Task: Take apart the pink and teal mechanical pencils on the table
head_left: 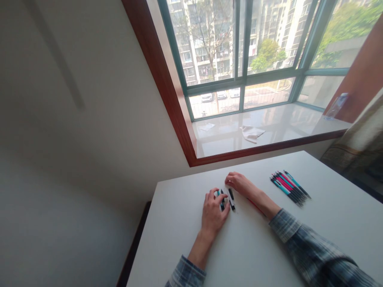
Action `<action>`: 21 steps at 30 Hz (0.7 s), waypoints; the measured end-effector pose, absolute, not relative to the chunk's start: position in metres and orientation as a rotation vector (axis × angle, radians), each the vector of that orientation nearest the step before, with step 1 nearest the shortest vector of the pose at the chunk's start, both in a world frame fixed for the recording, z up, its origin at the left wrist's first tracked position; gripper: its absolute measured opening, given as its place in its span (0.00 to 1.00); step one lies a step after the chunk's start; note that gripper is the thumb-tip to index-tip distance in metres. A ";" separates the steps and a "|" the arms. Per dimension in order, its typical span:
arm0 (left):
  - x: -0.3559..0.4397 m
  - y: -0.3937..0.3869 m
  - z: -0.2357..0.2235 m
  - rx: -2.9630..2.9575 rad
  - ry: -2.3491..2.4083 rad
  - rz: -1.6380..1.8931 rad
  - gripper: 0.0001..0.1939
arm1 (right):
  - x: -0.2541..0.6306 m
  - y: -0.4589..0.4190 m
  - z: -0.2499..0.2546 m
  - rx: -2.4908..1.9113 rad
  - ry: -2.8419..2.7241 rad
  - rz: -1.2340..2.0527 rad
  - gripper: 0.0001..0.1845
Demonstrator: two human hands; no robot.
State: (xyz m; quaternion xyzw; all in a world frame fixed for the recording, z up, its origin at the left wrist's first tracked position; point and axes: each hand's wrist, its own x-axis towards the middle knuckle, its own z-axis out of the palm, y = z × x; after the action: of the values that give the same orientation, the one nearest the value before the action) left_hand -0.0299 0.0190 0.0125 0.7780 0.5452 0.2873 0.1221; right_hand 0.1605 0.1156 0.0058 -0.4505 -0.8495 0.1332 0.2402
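Pens (222, 206) partly covered by left hand (213, 210), its fingers spread apart, black-and-white ballpoint (231, 199) laid just beside, right hand (237, 181) curled over table (173, 223), finger closure untellable, ballpoint row (289, 187) placed rightward.

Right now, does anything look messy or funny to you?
A crumpled white cloth or paper lies loosely on the windowsill, messy beside the lined-up pens on the table. I can see no spill or damage.

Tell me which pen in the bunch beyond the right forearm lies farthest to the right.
The teal-and-black pen at the edge facing the curtain; the other pens in the bunch all lie to its left.
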 end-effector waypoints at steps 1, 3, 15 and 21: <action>-0.030 0.020 0.012 2.275 1.591 0.841 0.12 | 0.161 0.115 0.005 -1.241 -2.312 0.366 0.10; -0.029 0.022 0.012 2.287 1.594 0.847 0.12 | 0.161 0.116 0.003 -1.264 -2.283 0.362 0.11; -0.027 0.029 0.002 2.294 1.646 0.877 0.13 | 0.172 0.114 -0.002 -1.212 -2.069 0.509 0.11; -0.026 0.029 0.002 2.262 1.643 0.885 0.11 | 0.169 0.111 -0.005 -1.163 -2.117 0.588 0.09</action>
State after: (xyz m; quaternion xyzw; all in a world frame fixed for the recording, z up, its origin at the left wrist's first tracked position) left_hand -0.0261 0.0294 0.0022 0.7672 0.5571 0.3001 0.1046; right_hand 0.1690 0.1111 -0.0046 -0.4428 -0.8063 0.2241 0.3219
